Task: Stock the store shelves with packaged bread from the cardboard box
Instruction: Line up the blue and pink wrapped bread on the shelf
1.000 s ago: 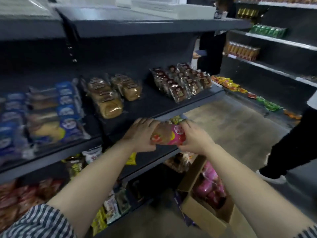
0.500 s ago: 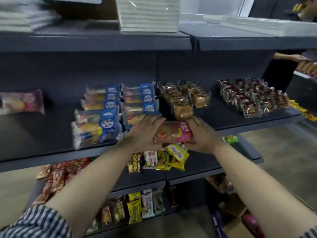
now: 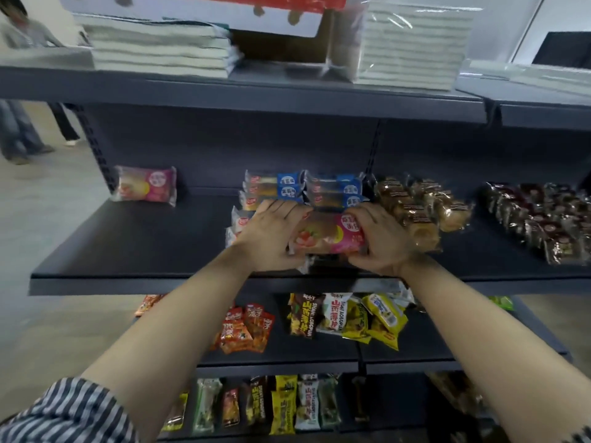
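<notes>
Left hand and right hand, fingers clamped on its ends, have carried the bread pack up over the middle shelf, just before the blue packs. Placement is likely next.

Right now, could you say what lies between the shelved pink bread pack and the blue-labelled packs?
Nothing: in the head view, only bare shelf separates the shelved pink bread pack from the blue-labelled packs.

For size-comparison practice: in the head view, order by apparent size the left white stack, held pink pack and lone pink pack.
1. Left white stack
2. Held pink pack and lone pink pack: alike, held one nearer, so unranked.
</notes>
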A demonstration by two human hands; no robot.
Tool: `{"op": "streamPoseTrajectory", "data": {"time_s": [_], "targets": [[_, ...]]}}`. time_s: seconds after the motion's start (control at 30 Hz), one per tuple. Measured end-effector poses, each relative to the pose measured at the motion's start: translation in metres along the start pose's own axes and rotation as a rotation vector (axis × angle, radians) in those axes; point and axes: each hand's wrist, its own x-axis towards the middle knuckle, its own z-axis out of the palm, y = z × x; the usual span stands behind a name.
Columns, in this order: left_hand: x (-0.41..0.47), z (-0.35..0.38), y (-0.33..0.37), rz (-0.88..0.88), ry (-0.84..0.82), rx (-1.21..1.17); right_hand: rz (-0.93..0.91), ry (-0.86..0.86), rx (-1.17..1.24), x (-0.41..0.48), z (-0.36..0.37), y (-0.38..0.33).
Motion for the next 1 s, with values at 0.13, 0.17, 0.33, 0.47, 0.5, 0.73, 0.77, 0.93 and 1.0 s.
{"op": "streamPoseTrajectory", "data": {"time_s": [0.13,0.17,0.33,0.47,0.5,0.73,0.77,0.93,1.0], "targets": [[-0.021,-0.019,-0.031,-0.046,0.017,0.012,-0.024,0.042,0.081,0.027,0.004,-0.037],[-0.027,-0.025,-0.040,-0.044,0.031,0.031,-0.041,0.045,0.080,0.033,0.006,-0.047],[-0.060,-0.050,-0.085,-0.069,0.067,0.083,-0.100,0.051,0.074,0.071,0.010,-0.094],[-0.092,-0.070,-0.118,-0.127,0.068,0.108,-0.162,0.039,0.038,0.101,0.017,-0.133],[-0.101,-0.075,-0.127,-0.139,0.067,0.115,-0.173,0.036,0.019,0.107,0.019,-0.145],[-0.165,-0.089,-0.190,-0.190,0.033,0.184,-0.200,0.091,-0.092,0.141,0.049,-0.232],[-0.173,-0.089,-0.199,-0.200,0.026,0.175,-0.187,0.093,-0.091,0.144,0.057,-0.245],[-0.212,-0.081,-0.233,-0.257,-0.095,0.147,-0.126,0.045,-0.055,0.149,0.095,-0.295],[-0.224,-0.077,-0.242,-0.267,-0.133,0.157,-0.116,0.010,-0.056,0.150,0.107,-0.307]]}}
